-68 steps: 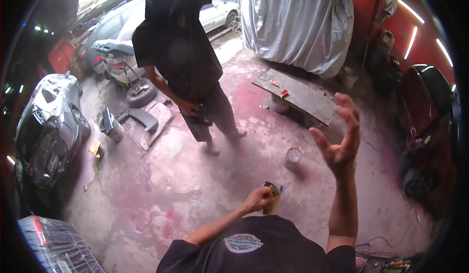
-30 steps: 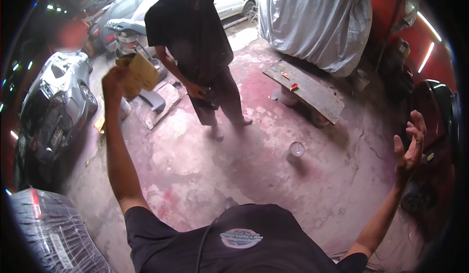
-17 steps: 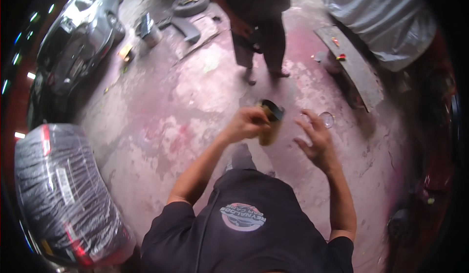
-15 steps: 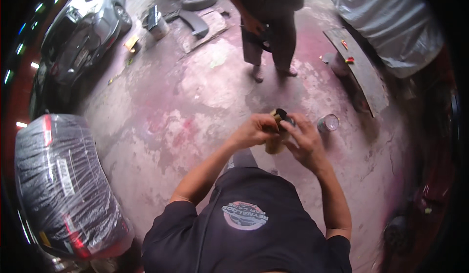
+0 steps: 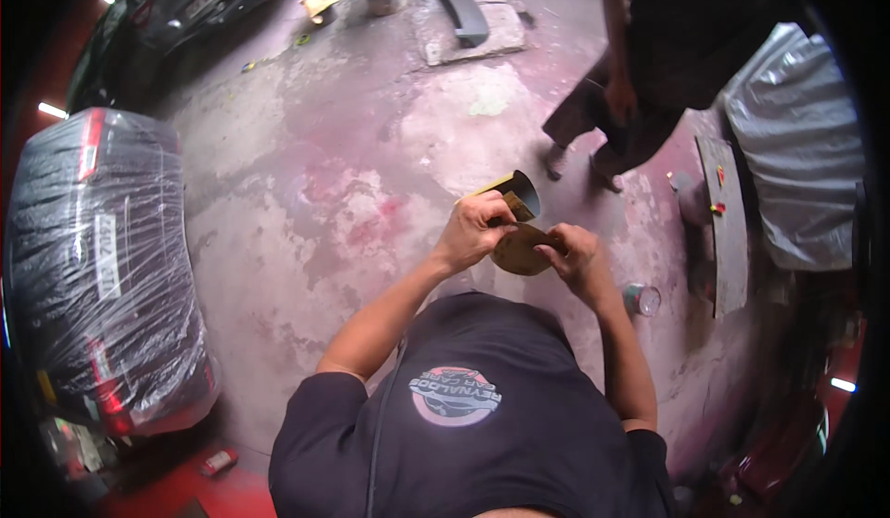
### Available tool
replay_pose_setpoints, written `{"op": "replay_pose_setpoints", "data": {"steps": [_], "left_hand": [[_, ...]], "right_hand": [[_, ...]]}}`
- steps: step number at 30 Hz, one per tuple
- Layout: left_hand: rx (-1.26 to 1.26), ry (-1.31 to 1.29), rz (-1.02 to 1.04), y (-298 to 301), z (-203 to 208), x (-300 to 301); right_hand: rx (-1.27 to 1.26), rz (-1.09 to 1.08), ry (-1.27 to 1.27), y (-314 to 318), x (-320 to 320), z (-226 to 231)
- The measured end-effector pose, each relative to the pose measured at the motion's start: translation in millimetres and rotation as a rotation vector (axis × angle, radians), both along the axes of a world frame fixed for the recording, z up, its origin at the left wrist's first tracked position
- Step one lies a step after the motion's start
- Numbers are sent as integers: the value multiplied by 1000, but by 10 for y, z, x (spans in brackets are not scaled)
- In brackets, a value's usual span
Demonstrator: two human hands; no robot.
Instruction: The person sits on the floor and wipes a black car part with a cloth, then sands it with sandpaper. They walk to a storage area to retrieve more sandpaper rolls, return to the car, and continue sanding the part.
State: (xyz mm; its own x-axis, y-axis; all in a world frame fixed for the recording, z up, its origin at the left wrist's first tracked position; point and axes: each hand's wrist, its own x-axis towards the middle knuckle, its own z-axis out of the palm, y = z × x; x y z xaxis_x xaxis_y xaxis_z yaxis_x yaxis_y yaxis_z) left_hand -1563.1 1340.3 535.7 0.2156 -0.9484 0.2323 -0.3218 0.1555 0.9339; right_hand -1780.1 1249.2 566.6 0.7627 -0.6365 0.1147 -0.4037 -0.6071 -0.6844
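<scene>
Both of my hands hold sandpaper out in front of my dark shirt. My left hand (image 5: 477, 226) is closed on it, fingers pinched near the middle. Above those fingers the sandpaper (image 5: 527, 194) curls over, its face dark grey and its back yellowish tan. A rounded tan part (image 5: 521, 251) hangs below, between the two hands. My right hand (image 5: 577, 254) grips the right edge of this part with thumb and fingers. Whether the curled and rounded parts are one piece, I cannot tell.
Another person (image 5: 640, 82) stands ahead on the right. A can (image 5: 642, 299) sits on the stained floor near my right forearm. Farther right are a long narrow panel (image 5: 725, 231) and a silver-covered shape (image 5: 797, 147). A plastic-wrapped car part (image 5: 107, 268) is at left.
The sandpaper has opened out: its curled part sticks up and a rounded tan part shows. My right hand has moved to its edge. The view has turned, and the person appears farther right.
</scene>
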Motion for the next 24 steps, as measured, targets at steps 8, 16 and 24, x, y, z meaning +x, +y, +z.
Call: {"op": "replay_pose_setpoints", "data": {"steps": [8, 16, 24], "left_hand": [[58, 238, 413, 106, -241, 1276], [140, 297, 714, -544, -571, 2619], [243, 294, 914, -1295, -658, 4229]], "right_hand": [[835, 39, -223, -678, 1526, -388], [1070, 282, -33, -1518, 3260, -950], [812, 532, 138, -2619, 5400, -987]]}}
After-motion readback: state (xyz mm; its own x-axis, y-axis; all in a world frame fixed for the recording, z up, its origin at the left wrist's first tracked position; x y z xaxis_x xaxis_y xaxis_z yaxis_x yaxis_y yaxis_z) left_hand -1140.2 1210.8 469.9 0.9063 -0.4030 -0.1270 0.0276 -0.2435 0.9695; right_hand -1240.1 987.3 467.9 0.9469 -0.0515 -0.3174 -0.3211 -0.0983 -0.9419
